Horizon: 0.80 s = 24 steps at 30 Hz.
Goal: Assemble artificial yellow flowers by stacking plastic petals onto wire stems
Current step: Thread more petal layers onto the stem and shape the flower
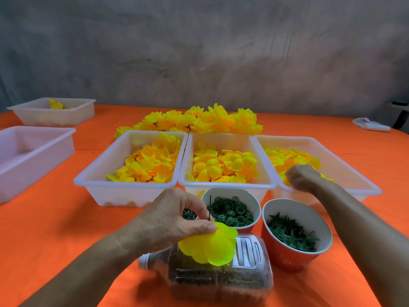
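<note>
My left hand (174,218) pinches a thin dark wire stem (209,207) that points up, with a yellow petal layer (209,245) threaded on it below my fingers. My right hand (303,177) reaches into the right white tray (363,180), fingers curled down into its yellow petals (287,159); what they hold is hidden. The middle tray (225,185) and the left tray (93,173) also hold yellow petals. A pile of finished yellow flowers (199,120) lies behind the trays.
A cup of green rings (230,211) and a red cup of green star pieces (292,233) stand in front of the trays. A clear plastic jug (221,278) lies on its side below my left hand. Two more white trays (33,149) (53,111) sit at the far left on the orange table.
</note>
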Each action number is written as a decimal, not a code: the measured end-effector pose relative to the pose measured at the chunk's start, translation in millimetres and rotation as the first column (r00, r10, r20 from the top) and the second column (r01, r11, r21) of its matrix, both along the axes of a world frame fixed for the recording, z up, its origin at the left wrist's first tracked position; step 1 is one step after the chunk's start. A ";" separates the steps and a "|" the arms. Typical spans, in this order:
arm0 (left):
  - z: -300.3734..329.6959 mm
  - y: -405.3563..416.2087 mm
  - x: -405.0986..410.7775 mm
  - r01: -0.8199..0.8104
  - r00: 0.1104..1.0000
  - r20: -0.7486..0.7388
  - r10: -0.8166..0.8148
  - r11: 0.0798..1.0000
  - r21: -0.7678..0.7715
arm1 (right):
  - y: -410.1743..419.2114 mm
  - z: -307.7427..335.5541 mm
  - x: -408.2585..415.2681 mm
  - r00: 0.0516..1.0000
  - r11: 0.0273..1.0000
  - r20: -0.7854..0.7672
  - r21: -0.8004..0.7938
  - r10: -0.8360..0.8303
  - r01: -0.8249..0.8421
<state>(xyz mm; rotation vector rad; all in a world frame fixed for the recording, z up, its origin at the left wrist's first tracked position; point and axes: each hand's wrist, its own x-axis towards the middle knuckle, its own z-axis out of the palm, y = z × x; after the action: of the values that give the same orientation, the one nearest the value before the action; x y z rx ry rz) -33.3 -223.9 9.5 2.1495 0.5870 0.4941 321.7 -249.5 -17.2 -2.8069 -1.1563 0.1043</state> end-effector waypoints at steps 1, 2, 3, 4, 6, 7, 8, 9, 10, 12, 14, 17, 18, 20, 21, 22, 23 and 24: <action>-0.3 0.2 -0.1 -0.002 1.000 0.000 0.002 1.000 -0.001 | -0.9 -0.1 -0.3 1.000 0.998 -0.016 0.055 0.008 -0.007; -0.8 0.4 -0.2 -0.001 1.000 -0.001 0.001 1.000 -0.001 | -1.9 0.0 -0.2 1.000 0.992 -0.025 0.124 0.006 -0.003; -1.3 0.4 -0.6 -0.001 1.000 -0.003 0.001 1.000 0.000 | -2.9 -0.4 0.2 1.000 0.977 -0.015 0.214 -0.002 0.005; -1.9 0.2 -1.1 -0.002 1.000 -0.003 0.002 1.000 0.000 | -4.2 -1.2 0.2 1.000 0.947 -0.001 0.319 -0.020 0.020; -2.6 -0.4 -1.7 -0.009 1.000 -0.006 0.009 1.000 0.000 | -6.3 -3.0 0.2 0.997 0.877 0.022 0.479 -0.071 0.052; -2.9 -0.8 -1.8 -0.014 1.000 -0.007 0.014 1.000 0.001 | -7.3 -4.3 0.7 0.996 0.854 0.030 0.517 -0.083 0.056; -3.0 -1.5 -1.8 -0.018 1.000 -0.008 0.018 1.000 0.003 | -8.8 -5.4 1.2 0.995 0.843 0.032 0.535 -0.092 0.061; -2.8 -2.2 -1.7 -0.020 1.000 -0.007 0.020 1.000 0.006 | -9.9 -6.1 2.4 0.995 0.844 0.030 0.533 -0.096 0.066; -2.6 -3.0 -1.5 -0.021 1.000 -0.007 0.021 1.000 0.007 | -11.4 -6.2 2.9 0.995 0.852 0.025 0.519 -0.095 0.069; -1.9 -3.9 -1.0 -0.025 1.000 -0.007 0.025 1.000 0.008 | -13.7 -5.9 4.1 0.998 0.879 0.022 0.475 -0.057 0.039; -1.2 -4.5 -1.2 -0.033 0.999 -0.013 0.033 0.999 0.010 | -12.8 -4.5 5.3 1.000 0.903 -0.015 0.429 0.022 -0.013; -0.7 -5.6 -1.5 -0.039 0.999 -0.021 0.040 0.999 0.022 | -6.8 -1.7 7.7 0.994 0.961 -0.034 0.258 0.108 -0.096; -0.5 -6.1 -1.5 -0.043 0.999 -0.022 0.044 0.999 0.025 | -3.9 0.1 7.9 0.994 0.979 -0.012 0.171 0.111 -0.108; -0.3 -6.6 -1.8 -0.052 0.998 -0.025 0.053 0.998 0.028 | 1.5 2.2 7.4 0.994 0.994 0.044 0.042 0.097 -0.098; -0.5 -6.5 -1.9 -0.054 0.998 -0.026 0.055 0.998 0.029 | 3.8 1.6 7.1 0.995 0.995 0.049 0.031 0.088 -0.090; -0.8 -6.5 -2.1 -0.056 0.998 -0.026 0.057 0.998 0.030 | 4.6 1.7 4.4 0.996 0.997 0.054 0.037 0.070 -0.072; -1.0 -6.6 -2.3 -0.059 0.998 -0.027 0.060 0.998 0.033 | 4.8 1.5 2.8 0.997 0.997 0.058 0.052 0.047 -0.050; -1.1 -6.8 -2.4 -0.062 0.998 -0.028 0.063 0.997 0.036 | 5.5 -0.2 3.5 0.998 0.997 0.062 0.074 0.023 -0.027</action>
<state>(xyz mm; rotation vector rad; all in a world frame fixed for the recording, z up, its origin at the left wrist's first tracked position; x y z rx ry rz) -35.7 -230.6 8.4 2.1796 0.6677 0.5117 325.3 -244.1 -17.4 -2.7487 -1.1830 -0.0231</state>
